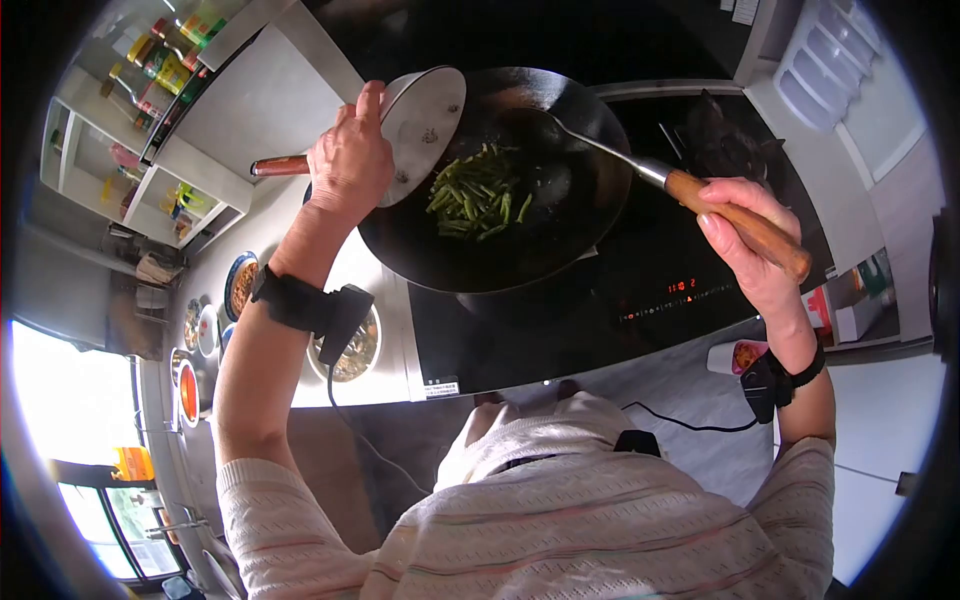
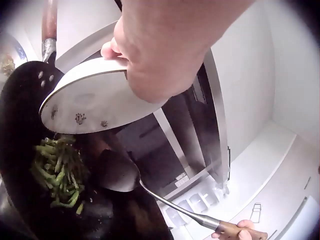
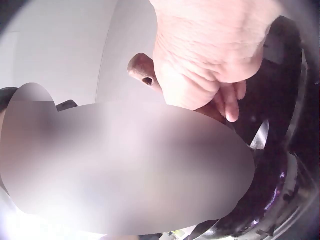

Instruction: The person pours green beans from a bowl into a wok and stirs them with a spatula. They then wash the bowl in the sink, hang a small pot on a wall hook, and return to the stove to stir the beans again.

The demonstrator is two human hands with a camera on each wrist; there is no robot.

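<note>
My left hand (image 1: 352, 152) grips a white bowl (image 1: 428, 128) by its edge and holds it tipped over the left side of a dark wok (image 1: 400, 255). Inside the bowl (image 2: 85, 107) only small dark printed marks show. A heap of cut green vegetable strips (image 1: 475, 195) lies in the wok, below the bowl's lower rim. With fingers curled round its wooden handle, my right hand (image 1: 750, 235) holds a spatula (image 1: 655, 172). In the left wrist view the spatula's blade (image 2: 120, 172) is over the wok, beside the strips. Blur covers much of the right wrist view.
The wok stands on a black glass cooktop (image 1: 560, 345) with lit red digits. Its wooden handle (image 1: 280, 166) points left. On the left counter are a bowl of food (image 1: 358, 345) and several dishes. Bottles (image 1: 160, 65) fill a rack at upper left; a white compartment tray (image 1: 825, 65) is at upper right.
</note>
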